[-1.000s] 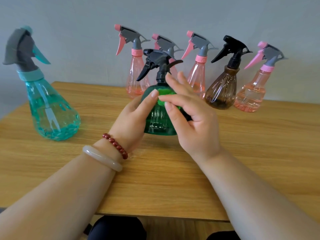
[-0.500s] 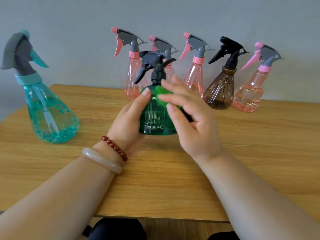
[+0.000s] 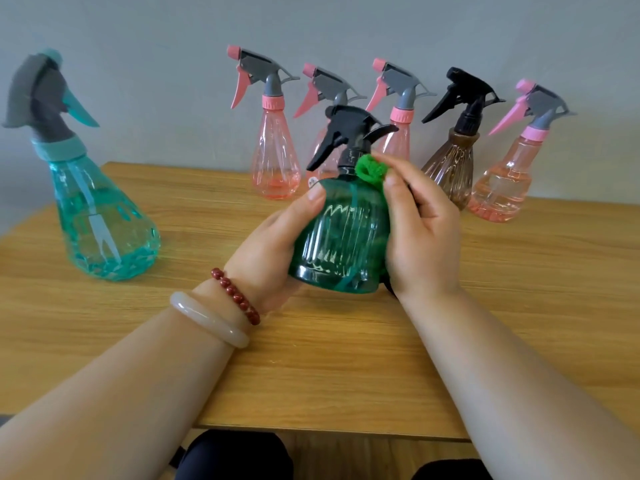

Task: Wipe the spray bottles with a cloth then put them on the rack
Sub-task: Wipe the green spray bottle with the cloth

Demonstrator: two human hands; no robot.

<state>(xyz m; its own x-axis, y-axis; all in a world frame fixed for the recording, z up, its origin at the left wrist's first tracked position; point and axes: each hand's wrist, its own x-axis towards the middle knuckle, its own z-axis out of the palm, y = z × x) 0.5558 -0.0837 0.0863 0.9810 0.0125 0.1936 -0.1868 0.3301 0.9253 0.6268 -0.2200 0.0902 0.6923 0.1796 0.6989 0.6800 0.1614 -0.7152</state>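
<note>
Over the table, the green bottle tilts between both hands: left hand gripping its left side, right hand pinching a cloth against its neck. Behind, five bottles line the wall.

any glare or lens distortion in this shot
Head view: white glare streaks on the green bottle, which the left hand grips while the right hand holds a cloth to it; wide-angle lens leans the teal bottle outward; soft light, faint shadows.
</note>
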